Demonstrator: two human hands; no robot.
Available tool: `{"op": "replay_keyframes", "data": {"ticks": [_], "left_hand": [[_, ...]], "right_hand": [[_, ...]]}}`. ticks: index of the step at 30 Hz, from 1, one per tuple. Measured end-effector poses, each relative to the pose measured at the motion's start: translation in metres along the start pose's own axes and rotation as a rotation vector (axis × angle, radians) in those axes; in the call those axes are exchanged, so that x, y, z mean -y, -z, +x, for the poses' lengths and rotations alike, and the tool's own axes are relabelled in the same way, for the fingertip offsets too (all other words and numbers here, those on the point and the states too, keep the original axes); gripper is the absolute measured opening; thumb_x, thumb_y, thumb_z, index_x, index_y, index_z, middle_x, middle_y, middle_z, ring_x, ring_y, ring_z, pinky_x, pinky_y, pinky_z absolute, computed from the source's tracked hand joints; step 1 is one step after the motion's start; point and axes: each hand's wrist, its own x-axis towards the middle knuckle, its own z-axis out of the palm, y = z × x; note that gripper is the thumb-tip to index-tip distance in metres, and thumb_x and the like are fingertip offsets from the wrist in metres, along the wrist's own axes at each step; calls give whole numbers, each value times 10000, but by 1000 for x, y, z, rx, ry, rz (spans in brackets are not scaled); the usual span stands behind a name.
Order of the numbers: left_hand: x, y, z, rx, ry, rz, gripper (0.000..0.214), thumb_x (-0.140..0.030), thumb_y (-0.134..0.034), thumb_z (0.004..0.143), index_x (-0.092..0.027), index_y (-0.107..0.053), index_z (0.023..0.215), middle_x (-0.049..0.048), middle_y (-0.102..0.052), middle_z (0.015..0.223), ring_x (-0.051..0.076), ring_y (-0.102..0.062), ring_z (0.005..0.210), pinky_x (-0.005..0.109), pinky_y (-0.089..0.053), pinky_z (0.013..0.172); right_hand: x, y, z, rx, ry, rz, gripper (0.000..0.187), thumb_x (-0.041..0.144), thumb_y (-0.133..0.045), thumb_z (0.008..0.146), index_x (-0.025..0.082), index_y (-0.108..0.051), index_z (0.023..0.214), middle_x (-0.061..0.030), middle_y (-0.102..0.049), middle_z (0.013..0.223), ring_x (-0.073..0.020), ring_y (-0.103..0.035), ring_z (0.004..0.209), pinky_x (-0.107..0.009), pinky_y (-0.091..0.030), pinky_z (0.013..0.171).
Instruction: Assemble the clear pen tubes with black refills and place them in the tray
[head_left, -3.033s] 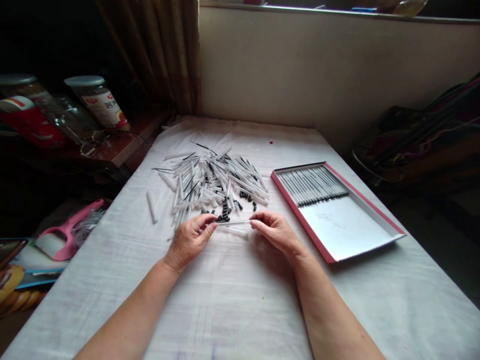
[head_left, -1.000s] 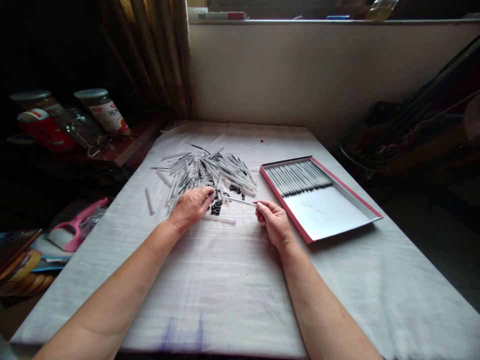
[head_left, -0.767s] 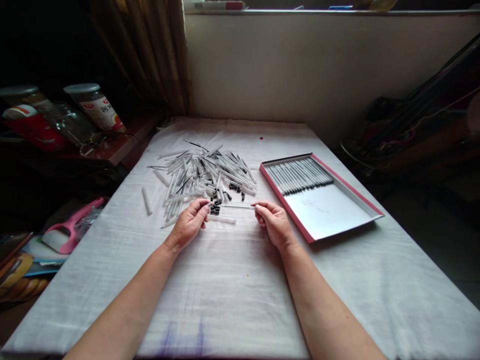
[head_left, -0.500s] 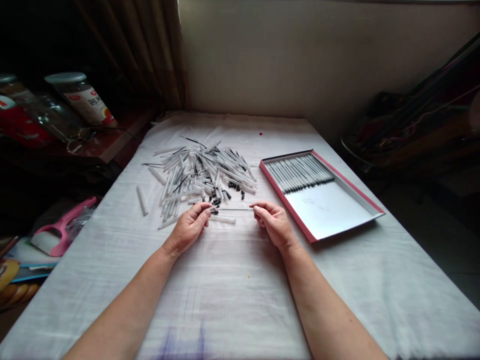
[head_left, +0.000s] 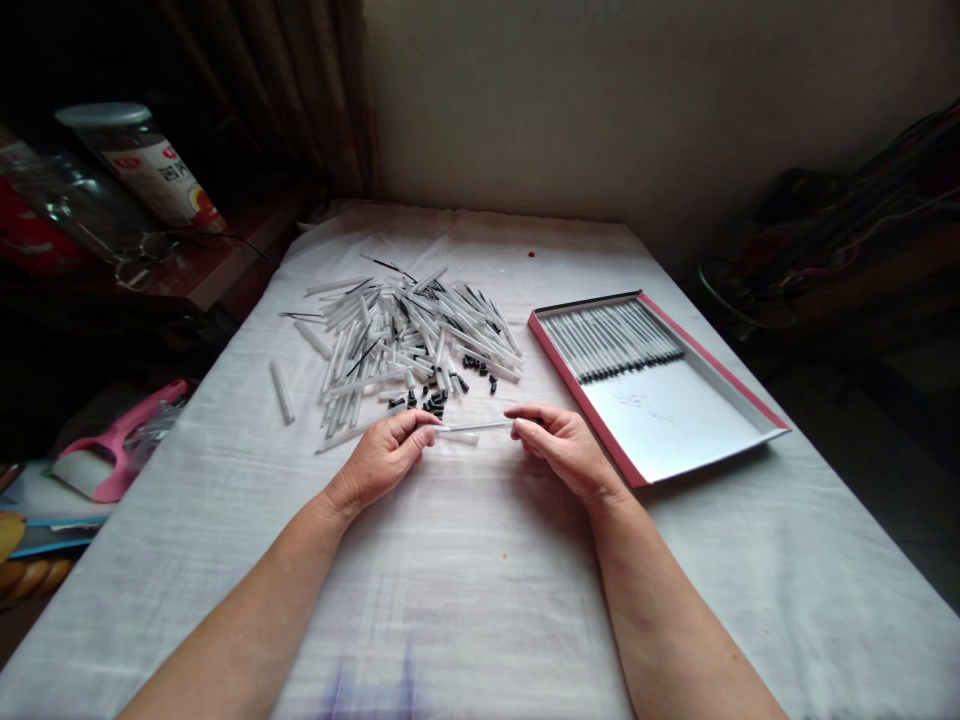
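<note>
A thin clear-white pen barrel (head_left: 476, 427) is held level between my two hands. My left hand (head_left: 386, 450) pinches its left end between thumb and fingers. At the other end, my right hand (head_left: 559, 448) grips it with the thumb below and the index finger stretched above; a dark bit shows by those fingertips. Just behind the held barrel, another white barrel (head_left: 465, 438) lies on the cloth. Beyond my left hand spreads a loose pile of pen barrels and dark refills (head_left: 405, 335), with small black pen parts (head_left: 435, 402) at its near edge.
To the right lies a shallow box lid (head_left: 641, 470) with pink edges, holding a row of pens (head_left: 611, 340) with black ends. A lone barrel (head_left: 282, 392) rests left of the pile. Jars (head_left: 161, 175) stand on a side shelf; a pink-handled tool (head_left: 120, 445) is below.
The view has shifted slightly. My right hand's index finger has lifted and straightened a little, and its grip on the barrel's end has altered. Both hands still hold the barrel.
</note>
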Motion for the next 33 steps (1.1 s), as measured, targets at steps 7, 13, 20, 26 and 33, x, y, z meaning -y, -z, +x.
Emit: {"op": "replay_keyframes", "data": {"ticks": [7,13,20,26,33], "left_hand": [[1,0,1,-5,90,-188,381,-488,-613,811,-154,-649,992,84,-725,869,109,-566,566,188,-366,435],[3,0,2,-15,118,-242,413,-510,-636,794,-150,-649,996,91,-724,877,101,-559,564,174,-338,407],[0,0,3,-49,178,-321,479,-567,-672,737,-148,-635,968,91,-717,847,94,-544,530,167,-317,379],[0,0,3,-46,181,-279,486,-577,-664,738,-152,-635,972,81,-717,830,95,-542,519,175,-320,383],[-3,-1,0,-8,119,-272,399,-512,-661,768,-156,-659,949,68,-729,820,94,-541,525,203,-395,458]], "right_hand": [[0,3,-1,18,-20,-9,336,406,-734,696,170,-759,933,-34,-686,685,-102,-510,532,-233,-415,483],[1,2,-2,19,-20,-23,325,402,-738,695,170,-768,921,-40,-699,690,-99,-511,528,-228,-414,479],[4,0,-4,48,-34,-40,329,413,-743,695,176,-779,920,-52,-719,704,-110,-546,538,-229,-433,481],[6,0,-5,49,-15,-68,300,407,-739,696,196,-785,904,-48,-726,714,-126,-579,576,-237,-463,509],[-5,-1,-4,162,27,-151,307,376,-695,757,201,-770,998,-53,-745,765,-148,-614,598,-278,-497,574]]}}
